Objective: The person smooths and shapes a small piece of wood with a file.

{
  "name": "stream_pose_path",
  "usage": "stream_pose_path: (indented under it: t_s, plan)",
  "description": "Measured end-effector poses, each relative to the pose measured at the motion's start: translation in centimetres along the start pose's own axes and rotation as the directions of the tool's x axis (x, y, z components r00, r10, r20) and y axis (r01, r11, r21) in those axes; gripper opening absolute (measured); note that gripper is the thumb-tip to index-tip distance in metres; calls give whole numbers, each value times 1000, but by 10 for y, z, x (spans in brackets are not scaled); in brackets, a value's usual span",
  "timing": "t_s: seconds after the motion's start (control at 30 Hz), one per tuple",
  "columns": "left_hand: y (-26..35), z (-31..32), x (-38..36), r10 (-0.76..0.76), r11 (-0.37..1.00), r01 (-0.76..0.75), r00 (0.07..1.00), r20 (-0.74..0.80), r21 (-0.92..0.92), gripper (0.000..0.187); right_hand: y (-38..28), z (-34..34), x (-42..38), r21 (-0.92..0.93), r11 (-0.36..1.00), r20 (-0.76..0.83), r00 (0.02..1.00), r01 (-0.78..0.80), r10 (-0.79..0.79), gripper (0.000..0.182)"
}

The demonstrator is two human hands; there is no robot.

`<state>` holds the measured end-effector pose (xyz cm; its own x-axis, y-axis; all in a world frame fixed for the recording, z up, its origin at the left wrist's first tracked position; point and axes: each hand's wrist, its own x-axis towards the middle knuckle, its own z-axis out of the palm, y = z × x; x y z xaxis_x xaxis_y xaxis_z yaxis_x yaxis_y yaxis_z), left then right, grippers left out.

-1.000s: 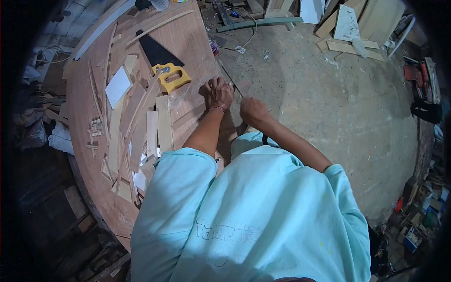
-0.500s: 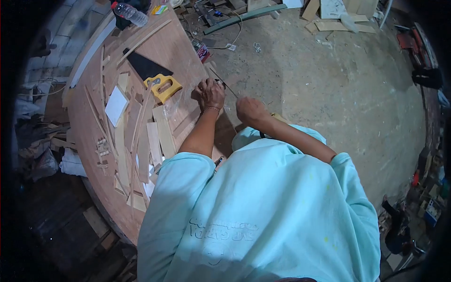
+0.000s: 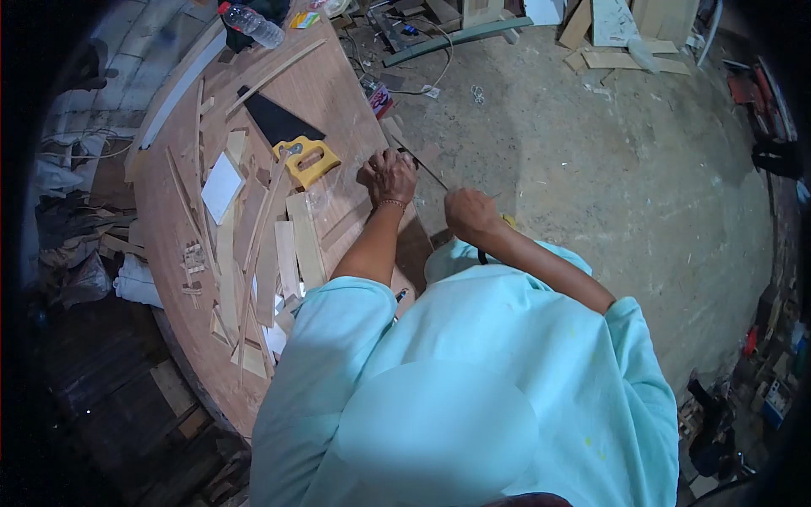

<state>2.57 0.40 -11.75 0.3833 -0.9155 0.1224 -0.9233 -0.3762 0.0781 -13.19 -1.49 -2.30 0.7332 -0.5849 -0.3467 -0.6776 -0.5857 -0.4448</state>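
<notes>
My left hand [image 3: 392, 176] presses down at the right edge of the wooden table [image 3: 334, 97], its fingers bent over something dark that I cannot make out. My right hand [image 3: 471, 211], in a fist beyond the table edge, grips a thin, dark rod-like tool [image 3: 432, 175] that slants up and left toward the left hand's fingertips. A strip of wood [image 3: 393, 133] juts out past the edge beside them. Left of my left hand lies a handsaw with a yellow handle [image 3: 317, 165] and a dark blade [image 3: 274, 116].
Wood strips [image 3: 225, 270] and a white piece [image 3: 221, 188] are scattered over the table. A plastic bottle [image 3: 256, 27] lies at its far end. Boards [image 3: 612, 61] and a green strip [image 3: 456, 40] rest on the floor beyond. Tools [image 3: 764, 110] line the right side.
The whole view has shifted slightly, so the table and both hands appear a little further right and lower. Both hands keep nearly the same pose, with the tool still between them.
</notes>
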Motion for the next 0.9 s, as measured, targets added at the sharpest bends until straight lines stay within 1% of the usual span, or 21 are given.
stream_pose_path:
  t_s: [0.07,0.13,0.2,0.27,0.33,0.37,0.4,0.43,0.47,0.5,0.53,0.57,0.6,0.63,0.67,0.7,0.77,0.8,0.83,0.87,0.9]
  plan:
    - [1,-5,0,-4,1000,4,1000,14,-5,30,-2,-5,-2,-56,998,-20,1000,-16,15,18]
    - [0,-2,-2,4,1000,-4,999,34,-5,31,1,10,15,-38,999,-48,999,-26,24,17]
    - [-3,5,1,76,997,-75,993,-91,14,25,4,20,38,-21,999,-86,996,-27,25,16]
    - [-6,10,0,74,997,-72,992,-101,14,25,4,30,51,-6,1000,-71,997,-21,20,15]
    - [-4,7,1,66,998,-65,991,-117,10,25,0,21,36,-26,1000,-86,996,10,-13,15]
    - [-1,4,1,26,999,-30,993,-116,-32,25,-2,13,25,-45,998,-98,994,36,-40,15]
    - [1,1,2,-16,997,7,993,-115,-76,25,-3,2,16,-50,998,-95,995,38,-43,15]
    - [2,1,0,-25,997,16,994,-109,-80,25,-5,-7,4,-53,999,-27,1000,-11,10,15]
    - [1,2,0,2,1000,-4,997,-74,-28,26,-5,-12,-1,-63,997,40,998,-54,56,15]
    - [-2,3,0,25,999,-24,999,-39,27,28,-4,-11,0,-69,997,48,998,-41,44,15]
    - [-5,6,0,18,999,-17,999,-39,32,28,-4,-8,3,-69,998,35,999,-2,4,15]
    - [-7,10,1,42,999,-41,993,-106,13,27,-2,-5,6,-69,997,15,999,31,-30,15]
    - [-5,12,1,72,997,-74,983,-168,-8,26,-1,-2,11,-66,998,12,1000,24,-23,15]
    - [-3,12,2,83,996,-86,982,-171,-10,26,0,0,19,-39,999,-32,999,8,-9,15]
    - [-3,12,3,52,998,-57,987,-154,-30,26,1,3,26,-12,1000,-77,997,-3,2,15]
    - [-3,12,3,15,999,-21,991,-131,-49,27,6,12,29,-11,1000,-81,997,-5,4,15]
    - [-1,7,2,11,1000,-13,989,-150,-12,26,14,30,33,-67,988,-164,975,140,-149,15]
    - [2,-2,2,-10,1000,11,998,-67,6,28,11,23,28,-70,987,-167,974,143,-153,15]
    - [3,-7,2,-33,999,32,999,19,23,30,4,11,15,-91,992,-123,987,92,-103,15]
    - [2,-5,3,-35,999,35,999,17,20,30,1,4,7,-116,992,-78,996,40,-49,14]
    - [1,-3,2,2,1000,-1,999,-36,22,28,1,4,6,-120,992,-69,996,40,-49,14]
